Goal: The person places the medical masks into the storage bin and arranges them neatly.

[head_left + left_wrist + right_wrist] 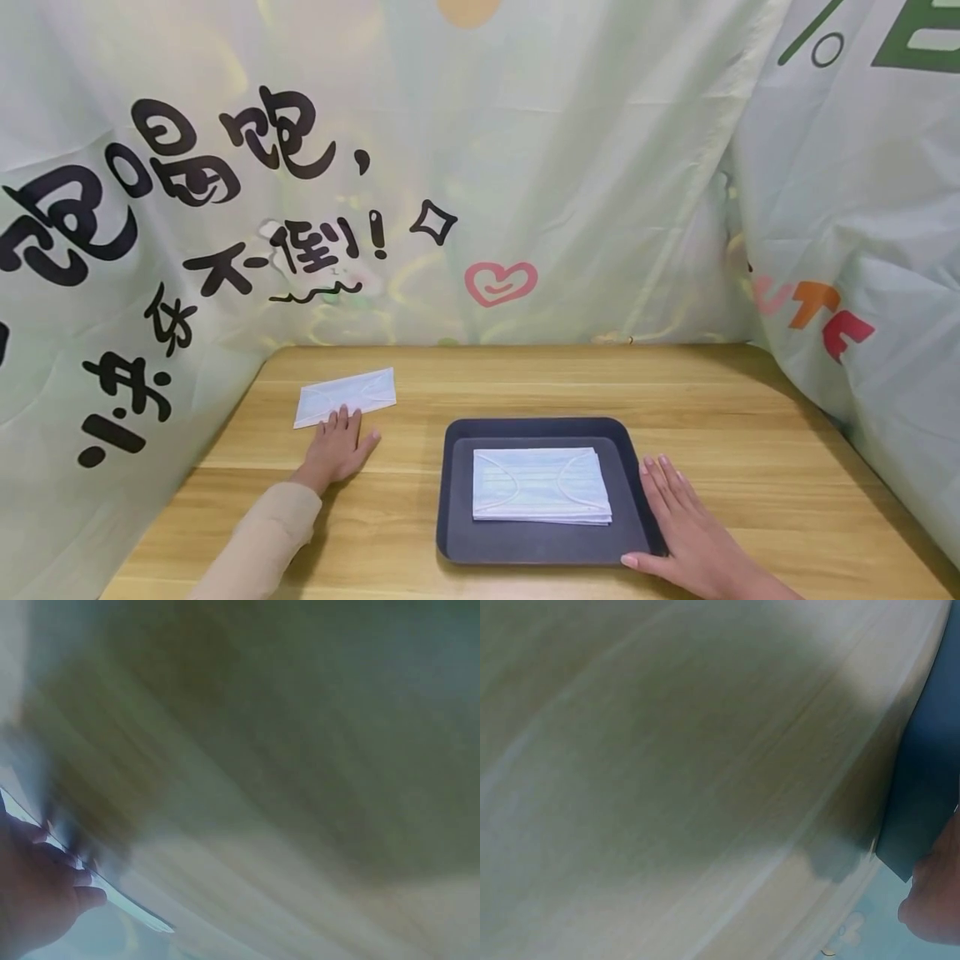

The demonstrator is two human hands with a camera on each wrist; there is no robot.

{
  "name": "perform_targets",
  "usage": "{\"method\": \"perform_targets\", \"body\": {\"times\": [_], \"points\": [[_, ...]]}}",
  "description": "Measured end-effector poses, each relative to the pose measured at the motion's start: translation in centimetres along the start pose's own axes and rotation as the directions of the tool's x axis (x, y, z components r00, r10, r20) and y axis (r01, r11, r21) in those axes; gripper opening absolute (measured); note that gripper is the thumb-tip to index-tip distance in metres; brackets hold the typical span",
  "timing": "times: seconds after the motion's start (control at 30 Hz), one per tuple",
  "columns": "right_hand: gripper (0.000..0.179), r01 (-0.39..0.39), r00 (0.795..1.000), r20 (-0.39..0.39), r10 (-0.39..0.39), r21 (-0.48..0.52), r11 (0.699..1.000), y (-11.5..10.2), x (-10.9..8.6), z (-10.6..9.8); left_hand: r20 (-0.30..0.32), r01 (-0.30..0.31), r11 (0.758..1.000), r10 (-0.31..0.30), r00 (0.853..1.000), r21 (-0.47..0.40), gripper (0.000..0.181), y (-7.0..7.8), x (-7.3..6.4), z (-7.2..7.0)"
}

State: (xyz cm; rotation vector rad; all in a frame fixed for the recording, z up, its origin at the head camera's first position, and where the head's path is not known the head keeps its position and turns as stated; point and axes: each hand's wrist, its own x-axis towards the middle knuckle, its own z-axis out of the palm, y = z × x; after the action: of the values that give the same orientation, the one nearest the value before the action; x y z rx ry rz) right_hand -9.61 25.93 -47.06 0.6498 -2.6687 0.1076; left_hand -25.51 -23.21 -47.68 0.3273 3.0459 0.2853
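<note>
A single pale blue face mask (347, 393) lies flat at the far left of the table. My left hand (336, 450) rests its spread fingertips on the mask's near edge. In the left wrist view, the left hand (37, 892) overlaps the mask's pale strip (139, 911). A dark rectangular tray (525, 546) holds a neat stack of face masks (536, 483), ear loops showing on top. Along the tray's right side lies my right hand (686, 525), fingers straight against the rim, thumb at the near right corner. The right wrist view shows part of this hand (937, 892) beside the tray wall (922, 780).
The wooden table (390, 500) ends at the back against a light printed cloth (585, 208) with black characters and a red heart. More cloth (862, 250) hangs along the right side, and the left side is curtained too.
</note>
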Motion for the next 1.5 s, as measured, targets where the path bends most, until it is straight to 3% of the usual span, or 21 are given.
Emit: {"method": "perform_targets", "body": {"times": [0.8,1.0,1.5], "points": [[0.108,0.002,1.000,-0.016,-0.002,0.008,1.000,0.1,0.0,-0.1,-0.060,-0.036,0.999,0.035,0.998,-0.010,0.068,1.2,-2.6,0.9],[0.107,-0.020,1.000,0.013,0.019,0.020,1.000,0.0,0.1,-0.2,-0.046,-0.018,1.000,0.017,0.999,-0.026,0.067,1.5,-3.3,0.8],[0.109,0.023,0.999,-0.024,-0.023,0.005,1.000,0.2,-0.1,0.2,-0.035,-0.040,0.998,0.038,0.999,-0.042,0.066,2.5,-5.5,0.8]]}}
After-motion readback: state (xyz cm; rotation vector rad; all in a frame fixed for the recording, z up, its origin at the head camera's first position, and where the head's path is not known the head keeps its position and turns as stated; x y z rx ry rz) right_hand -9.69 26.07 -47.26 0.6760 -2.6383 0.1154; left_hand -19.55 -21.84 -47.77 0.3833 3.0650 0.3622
